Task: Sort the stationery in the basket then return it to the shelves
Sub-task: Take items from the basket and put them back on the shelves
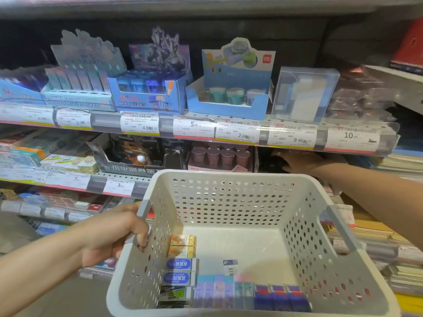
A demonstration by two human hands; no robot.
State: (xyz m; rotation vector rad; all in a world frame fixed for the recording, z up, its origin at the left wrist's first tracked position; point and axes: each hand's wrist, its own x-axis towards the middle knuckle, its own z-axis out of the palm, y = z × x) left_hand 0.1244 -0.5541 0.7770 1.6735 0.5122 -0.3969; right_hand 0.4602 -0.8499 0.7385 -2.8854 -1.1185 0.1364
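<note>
A white perforated basket (240, 202) sits tilted before the shelves (206, 131). Small boxed erasers (180, 265) line its left wall and near edge, packed side by side.

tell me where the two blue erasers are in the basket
In the head view, the two blue erasers lie along the left wall of the white basket, between the orange erasers and a grey-green eraser.
</note>
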